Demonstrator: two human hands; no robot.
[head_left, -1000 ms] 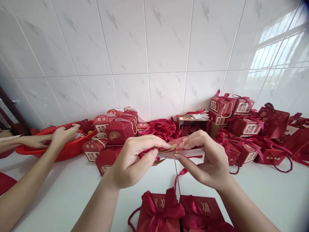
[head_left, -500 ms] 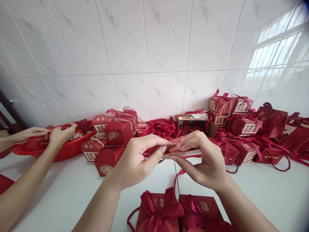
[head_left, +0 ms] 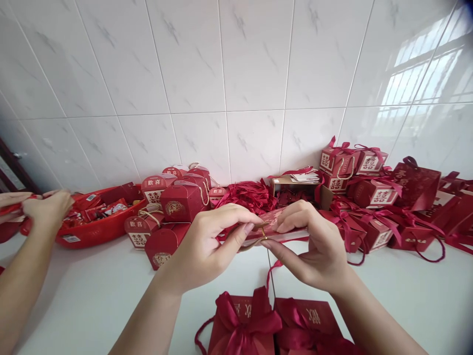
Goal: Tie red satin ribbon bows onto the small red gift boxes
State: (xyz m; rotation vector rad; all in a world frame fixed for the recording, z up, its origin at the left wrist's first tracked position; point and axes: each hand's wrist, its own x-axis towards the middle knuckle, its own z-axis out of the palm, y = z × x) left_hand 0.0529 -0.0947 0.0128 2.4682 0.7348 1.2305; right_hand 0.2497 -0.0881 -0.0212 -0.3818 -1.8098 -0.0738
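Above the white table, my left hand [head_left: 212,249] pinches a thin brown-gold strip [head_left: 248,242] between thumb and forefinger. My right hand [head_left: 314,246] grips a flat red patterned piece [head_left: 271,218] with a pale edge; what kind of packaging it is I cannot make out. A small gold fastener [head_left: 263,233] sits between my two hands, beside the right thumb tip. Below them stand two red gift boxes with satin bows, one at the left [head_left: 242,325] and one at the right [head_left: 308,320]. A loose red ribbon hangs between hands and boxes.
A co-worker's hands [head_left: 46,207] are at the left edge, beside a red plastic basin [head_left: 98,232] of wrapped sweets. Red boxes [head_left: 181,202] are stacked at centre-left. Behind my hands lie a ribbon heap [head_left: 247,197] and a cardboard box [head_left: 325,198]. Bow-tied boxes [head_left: 373,192] crowd the right.
The co-worker's hands have moved left, off the basin, carrying something red. My own hands have barely shifted and keep their pinch.
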